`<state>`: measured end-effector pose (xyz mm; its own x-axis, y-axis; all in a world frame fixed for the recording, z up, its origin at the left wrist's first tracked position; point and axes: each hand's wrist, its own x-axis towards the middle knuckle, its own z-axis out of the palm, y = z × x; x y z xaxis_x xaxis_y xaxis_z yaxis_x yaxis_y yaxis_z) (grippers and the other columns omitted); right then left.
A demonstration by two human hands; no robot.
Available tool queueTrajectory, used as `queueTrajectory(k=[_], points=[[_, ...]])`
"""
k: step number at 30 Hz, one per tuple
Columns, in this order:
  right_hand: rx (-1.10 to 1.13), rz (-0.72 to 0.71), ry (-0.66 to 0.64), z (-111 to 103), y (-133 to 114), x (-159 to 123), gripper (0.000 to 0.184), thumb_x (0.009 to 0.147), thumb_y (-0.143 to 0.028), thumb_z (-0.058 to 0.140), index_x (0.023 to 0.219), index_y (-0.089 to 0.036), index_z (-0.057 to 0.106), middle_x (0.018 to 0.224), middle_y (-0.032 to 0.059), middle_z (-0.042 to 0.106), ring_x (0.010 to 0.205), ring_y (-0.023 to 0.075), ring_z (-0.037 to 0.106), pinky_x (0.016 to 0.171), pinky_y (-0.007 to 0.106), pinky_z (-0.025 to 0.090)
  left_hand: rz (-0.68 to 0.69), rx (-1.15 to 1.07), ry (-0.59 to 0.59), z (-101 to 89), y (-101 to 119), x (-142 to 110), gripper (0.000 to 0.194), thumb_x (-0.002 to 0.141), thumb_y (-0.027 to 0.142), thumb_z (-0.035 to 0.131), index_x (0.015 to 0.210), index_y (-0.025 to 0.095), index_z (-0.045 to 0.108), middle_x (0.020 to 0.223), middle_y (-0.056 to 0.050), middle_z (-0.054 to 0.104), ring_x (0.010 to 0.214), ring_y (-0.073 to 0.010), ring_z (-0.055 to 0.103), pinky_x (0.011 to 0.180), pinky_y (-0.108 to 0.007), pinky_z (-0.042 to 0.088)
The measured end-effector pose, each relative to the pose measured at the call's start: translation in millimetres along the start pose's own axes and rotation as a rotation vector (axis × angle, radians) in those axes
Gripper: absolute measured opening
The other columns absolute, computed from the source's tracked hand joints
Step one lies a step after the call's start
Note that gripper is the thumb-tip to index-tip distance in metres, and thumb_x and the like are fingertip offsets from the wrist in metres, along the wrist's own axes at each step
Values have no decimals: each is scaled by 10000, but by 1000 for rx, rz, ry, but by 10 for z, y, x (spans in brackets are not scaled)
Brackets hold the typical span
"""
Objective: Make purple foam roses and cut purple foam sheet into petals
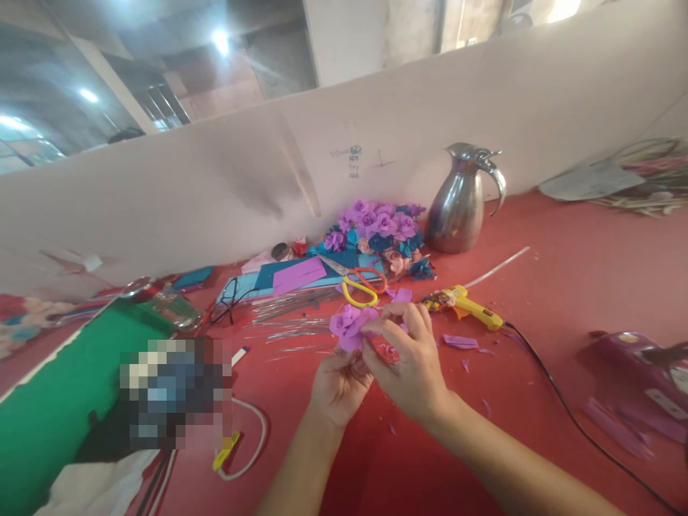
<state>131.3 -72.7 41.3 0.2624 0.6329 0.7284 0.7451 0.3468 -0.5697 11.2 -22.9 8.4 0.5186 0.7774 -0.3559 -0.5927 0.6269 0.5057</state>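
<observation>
Well, the left hand (341,387) has its grip closed beneath a purple paper rose (349,326), and the right hand (408,358) pinches a petal at its right edge, above the red counter (564,272). With petals already layered, it looks well along; I can't tell whether any are missing. Just beyond lie scissors (360,287); right, a yellow glue gun (473,308). Farther back, finished-looking paper flowers (381,222) sit heaped left of a steel jug (456,204), behind a seemingly unworked purple sheet (298,276).

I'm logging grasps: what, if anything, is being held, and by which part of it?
A purple, ruffled, papery flower, by its underside in the left hand; the right hand touches its petals.
</observation>
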Motion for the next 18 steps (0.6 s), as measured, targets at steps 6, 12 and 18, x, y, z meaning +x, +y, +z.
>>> queueTrajectory(k=[6,12,18], points=[[94,43,116,-61,69,78,117,793,-141,562,801,-232,636,855,34,565,836,201,509,770,370,413,27,-67,-65,75,7,-40,148,623,35,670,615,136,562,520,42,476,475,-61,413,512,-219,412],[749,664,-260,60,88,70,97,770,-244,568,765,-192,650,734,17,644,734,179,594,715,317,457,49,-95,-56,66,31,-51,161,620,60,703,649,133,562,539,41,483,473,-56,394,506,-225,400],[929,679,-324,140,85,7,179,736,-345,664,811,-192,715,800,30,677,715,162,593,727,305,470,19,-82,-46,39,31,-35,175,614,65,724,715,134,598,527,36,537,456,-58,442,557,-244,469]])
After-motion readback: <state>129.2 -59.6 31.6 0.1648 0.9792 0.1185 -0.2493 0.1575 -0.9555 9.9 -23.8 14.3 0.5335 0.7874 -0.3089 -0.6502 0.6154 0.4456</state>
